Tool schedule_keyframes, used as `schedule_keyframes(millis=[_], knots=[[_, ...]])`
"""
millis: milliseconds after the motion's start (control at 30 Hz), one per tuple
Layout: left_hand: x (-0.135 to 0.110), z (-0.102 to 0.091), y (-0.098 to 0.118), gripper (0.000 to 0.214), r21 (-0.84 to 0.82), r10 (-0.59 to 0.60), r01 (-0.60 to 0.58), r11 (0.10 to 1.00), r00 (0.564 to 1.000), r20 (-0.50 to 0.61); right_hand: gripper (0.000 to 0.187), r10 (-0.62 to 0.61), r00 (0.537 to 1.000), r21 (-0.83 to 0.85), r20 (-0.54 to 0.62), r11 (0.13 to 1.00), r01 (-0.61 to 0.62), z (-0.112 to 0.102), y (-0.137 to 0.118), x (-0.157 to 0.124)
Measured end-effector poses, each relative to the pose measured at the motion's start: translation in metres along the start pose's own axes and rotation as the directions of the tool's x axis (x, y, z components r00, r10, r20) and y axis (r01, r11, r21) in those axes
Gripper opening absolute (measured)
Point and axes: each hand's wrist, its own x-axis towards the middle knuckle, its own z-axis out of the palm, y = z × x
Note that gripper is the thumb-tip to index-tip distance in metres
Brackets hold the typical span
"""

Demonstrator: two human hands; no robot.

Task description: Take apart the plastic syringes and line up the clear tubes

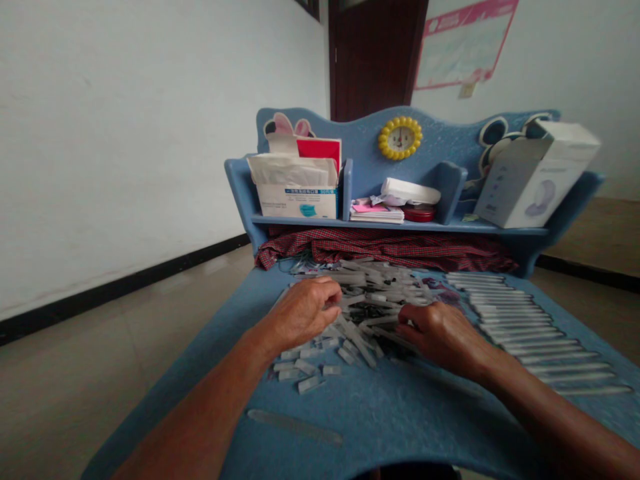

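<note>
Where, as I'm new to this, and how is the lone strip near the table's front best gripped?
Probably by the long edges at mid-length, coming from above: the lone strip looks slim and flat, and it lies apart from the pile, leaving room on both sides.

We see a mottled blue counter [380, 427], greyish-white strips [356, 341], a red-and-dark checked cloth [400, 248], a yellow-rimmed clock [400, 139], a white box [270, 202] printed with teal, a dark brown door [377, 60] and a pink-bordered poster [465, 47].

Left hand [311, 308], right hand [440, 332] at translucent pieces [357, 341] — blue desk [390, 423], slim strips [543, 346] (in a row), yellow clock [400, 139]
</note>
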Motion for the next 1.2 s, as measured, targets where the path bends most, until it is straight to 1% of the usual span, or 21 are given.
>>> schedule_keyframes(millis=[133,267,367,433,533,633,733,833,967,1067,1200], knots=[[0.001,0.002,0.000,0.003,-0.038,0.006,-0.007,0.999,1.000,-0.023,0.018,0.008,0.999,0.090,0.048,0.996,-0.012,-0.003,0.011,0.005],[0.001,0.003,-0.001,0.014,-0.057,0.010,-0.014,0.998,0.998,-0.069,0.016,-0.013,0.997,0.167,0.072,0.986,0.001,-0.004,0.016,0.008],[0.001,0.003,-0.003,0.023,-0.070,-0.025,0.015,0.997,0.991,-0.133,0.015,-0.052,0.995,0.228,0.084,0.973,0.032,-0.003,0.014,0.007],[0.001,0.002,-0.004,0.027,-0.080,-0.066,0.050,0.995,0.977,-0.205,0.015,-0.076,0.994,0.262,0.083,0.964,0.052,-0.003,0.012,0.007],[0.001,0.001,-0.006,0.029,-0.073,-0.111,0.092,0.993,0.940,-0.322,0.017,-0.082,0.995,0.274,0.055,0.960,0.064,-0.003,0.010,0.007],[0.001,0.001,-0.010,0.028,-0.043,-0.141,0.134,0.990,0.912,-0.385,0.018,-0.071,0.997,0.273,0.038,0.960,0.058,-0.004,0.007,0.006],[0.001,0.001,-0.012,0.026,-0.028,-0.159,0.161,0.987,0.908,-0.388,0.018,-0.112,0.993,0.282,0.042,0.955,0.096,-0.006,0.001,0.004],[0.001,0.001,-0.010,0.024,-0.008,-0.151,0.159,0.987,0.922,-0.357,0.018,-0.191,0.980,0.248,0.057,0.953,0.171,-0.004,-0.010,-0.001],[0.002,0.003,-0.006,0.018,0.037,-0.140,0.160,0.986,0.937,-0.321,0.015,-0.251,0.967,0.095,0.040,0.965,0.246,0.006,-0.025,-0.002],[0.002,0.005,-0.004,0.014,0.065,-0.121,0.148,0.987,0.944,-0.308,0.017,-0.255,0.966,-0.013,0.049,0.967,0.255,0.012,-0.034,-0.001],[0.002,0.006,-0.003,0.011,0.078,-0.103,0.130,0.988,0.954,-0.281,0.022,-0.254,0.964,-0.102,0.075,0.960,0.261,0.017,-0.044,0.001]])
